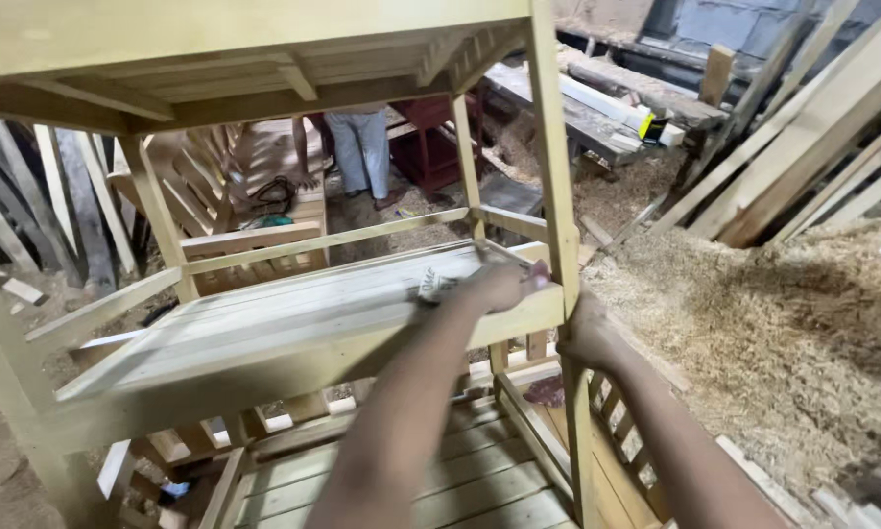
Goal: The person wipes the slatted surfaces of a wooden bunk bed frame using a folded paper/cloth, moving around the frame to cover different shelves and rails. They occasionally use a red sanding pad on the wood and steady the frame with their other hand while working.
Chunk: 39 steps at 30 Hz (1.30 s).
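Fingers [519, 279] press sandpaper [434, 286] onto the shelf [264, 323].

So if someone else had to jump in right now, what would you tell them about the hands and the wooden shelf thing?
Left hand: pressing a crumpled piece of sandpaper on the middle shelf, near the front corner post.
Right hand: wrapped around that post from outside, just below the shelf.
The wooden rack stands upright on the workshop floor, with sawdust piled to its right.
Done and left: the pictures cannot show how much of the shelf has been rubbed.
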Each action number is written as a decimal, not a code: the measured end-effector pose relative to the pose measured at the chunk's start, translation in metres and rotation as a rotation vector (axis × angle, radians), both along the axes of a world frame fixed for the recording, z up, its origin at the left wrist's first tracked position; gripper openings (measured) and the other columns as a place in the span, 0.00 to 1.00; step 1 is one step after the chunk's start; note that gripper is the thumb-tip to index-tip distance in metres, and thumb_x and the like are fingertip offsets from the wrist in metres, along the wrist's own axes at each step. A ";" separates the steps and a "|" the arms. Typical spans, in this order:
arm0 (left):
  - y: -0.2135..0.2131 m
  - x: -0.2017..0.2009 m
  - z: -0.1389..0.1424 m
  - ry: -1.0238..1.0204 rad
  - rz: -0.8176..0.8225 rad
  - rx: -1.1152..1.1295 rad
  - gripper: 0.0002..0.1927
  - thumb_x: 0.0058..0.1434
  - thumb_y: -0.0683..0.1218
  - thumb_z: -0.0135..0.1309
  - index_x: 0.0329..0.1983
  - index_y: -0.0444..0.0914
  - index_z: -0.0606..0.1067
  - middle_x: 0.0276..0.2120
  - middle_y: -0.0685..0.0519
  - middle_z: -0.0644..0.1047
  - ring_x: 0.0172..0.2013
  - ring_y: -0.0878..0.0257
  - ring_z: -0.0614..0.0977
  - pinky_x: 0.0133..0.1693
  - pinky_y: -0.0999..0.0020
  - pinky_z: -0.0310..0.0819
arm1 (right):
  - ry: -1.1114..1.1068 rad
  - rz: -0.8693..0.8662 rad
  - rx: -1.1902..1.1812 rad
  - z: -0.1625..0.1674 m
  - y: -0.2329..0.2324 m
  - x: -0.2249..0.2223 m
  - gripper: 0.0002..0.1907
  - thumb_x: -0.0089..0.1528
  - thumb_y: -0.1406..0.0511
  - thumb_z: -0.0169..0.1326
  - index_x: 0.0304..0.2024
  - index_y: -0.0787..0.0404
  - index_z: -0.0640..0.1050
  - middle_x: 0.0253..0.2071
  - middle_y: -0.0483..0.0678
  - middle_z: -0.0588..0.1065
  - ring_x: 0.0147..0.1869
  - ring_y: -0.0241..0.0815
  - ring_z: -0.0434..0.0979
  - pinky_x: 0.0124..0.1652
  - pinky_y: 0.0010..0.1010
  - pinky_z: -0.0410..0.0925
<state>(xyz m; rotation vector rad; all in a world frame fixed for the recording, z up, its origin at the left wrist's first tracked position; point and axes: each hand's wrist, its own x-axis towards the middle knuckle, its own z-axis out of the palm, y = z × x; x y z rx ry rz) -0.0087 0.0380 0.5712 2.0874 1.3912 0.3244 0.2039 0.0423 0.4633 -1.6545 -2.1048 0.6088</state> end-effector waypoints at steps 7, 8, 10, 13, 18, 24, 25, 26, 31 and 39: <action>-0.111 -0.243 0.020 0.094 0.284 -0.084 0.28 0.67 0.66 0.42 0.63 0.50 0.70 0.59 0.49 0.77 0.58 0.53 0.79 0.60 0.51 0.68 | 0.302 0.186 0.522 0.080 0.013 -0.002 0.54 0.49 0.75 0.64 0.72 0.63 0.49 0.73 0.65 0.49 0.78 0.67 0.49 0.73 0.52 0.48; -0.125 -0.279 0.021 0.165 0.415 -0.107 0.28 0.67 0.66 0.42 0.63 0.49 0.71 0.58 0.49 0.77 0.57 0.52 0.79 0.60 0.51 0.69 | 0.222 0.134 0.677 0.087 0.012 -0.015 0.53 0.52 0.72 0.63 0.73 0.63 0.49 0.73 0.65 0.51 0.78 0.66 0.51 0.73 0.51 0.49; -0.143 -0.336 0.015 0.273 0.618 -0.155 0.28 0.67 0.67 0.43 0.61 0.47 0.72 0.56 0.47 0.78 0.56 0.52 0.80 0.59 0.51 0.70 | 0.065 0.038 0.981 0.093 0.008 -0.049 0.49 0.57 0.66 0.60 0.75 0.63 0.50 0.74 0.65 0.55 0.79 0.65 0.54 0.75 0.49 0.51; -0.123 -0.363 -0.008 0.291 0.668 -0.181 0.28 0.68 0.67 0.44 0.58 0.45 0.74 0.53 0.45 0.79 0.54 0.51 0.81 0.57 0.51 0.71 | -0.284 0.182 0.826 0.096 0.000 -0.084 0.29 0.67 0.55 0.52 0.69 0.48 0.63 0.64 0.44 0.69 0.78 0.43 0.65 0.80 0.66 0.41; -0.018 -0.276 -0.059 0.264 0.340 -0.128 0.29 0.68 0.67 0.45 0.54 0.41 0.78 0.49 0.42 0.81 0.50 0.49 0.83 0.55 0.51 0.74 | -0.411 0.371 -0.205 0.106 0.030 -0.099 0.31 0.66 0.43 0.35 0.70 0.35 0.67 0.74 0.40 0.61 0.78 0.44 0.59 0.74 0.41 0.52; 0.076 -0.158 -0.103 0.182 0.049 0.054 0.29 0.67 0.65 0.43 0.50 0.39 0.80 0.45 0.35 0.80 0.47 0.40 0.81 0.51 0.48 0.73 | -0.450 0.498 -0.233 0.082 0.060 -0.099 0.34 0.67 0.41 0.28 0.74 0.36 0.58 0.78 0.37 0.51 0.83 0.40 0.44 0.76 0.39 0.40; 0.078 -0.152 -0.104 0.190 0.043 0.051 0.30 0.67 0.65 0.43 0.50 0.38 0.79 0.44 0.34 0.80 0.47 0.40 0.82 0.51 0.48 0.73 | -0.443 0.499 -0.244 0.078 0.061 -0.097 0.35 0.67 0.40 0.27 0.74 0.37 0.58 0.78 0.37 0.51 0.83 0.40 0.44 0.76 0.39 0.39; 0.078 -0.149 -0.103 0.199 0.038 0.046 0.30 0.67 0.65 0.42 0.50 0.37 0.79 0.44 0.34 0.80 0.47 0.39 0.82 0.51 0.48 0.73 | -0.454 0.507 -0.214 0.074 0.063 -0.096 0.35 0.67 0.40 0.28 0.74 0.38 0.58 0.78 0.38 0.52 0.83 0.41 0.44 0.76 0.39 0.40; 0.056 -0.152 -0.086 0.247 0.061 0.061 0.33 0.69 0.67 0.43 0.47 0.33 0.79 0.45 0.34 0.80 0.49 0.40 0.81 0.53 0.48 0.72 | -0.482 0.491 -0.183 0.075 0.061 -0.091 0.38 0.67 0.39 0.27 0.75 0.42 0.56 0.79 0.39 0.51 0.83 0.41 0.43 0.76 0.37 0.41; 0.024 -0.138 -0.071 0.200 0.098 0.068 0.33 0.65 0.67 0.45 0.47 0.32 0.79 0.47 0.33 0.79 0.50 0.39 0.80 0.53 0.48 0.72 | -0.470 0.425 -0.173 0.073 0.037 -0.081 0.38 0.66 0.39 0.29 0.75 0.43 0.56 0.79 0.37 0.50 0.84 0.38 0.39 0.76 0.38 0.37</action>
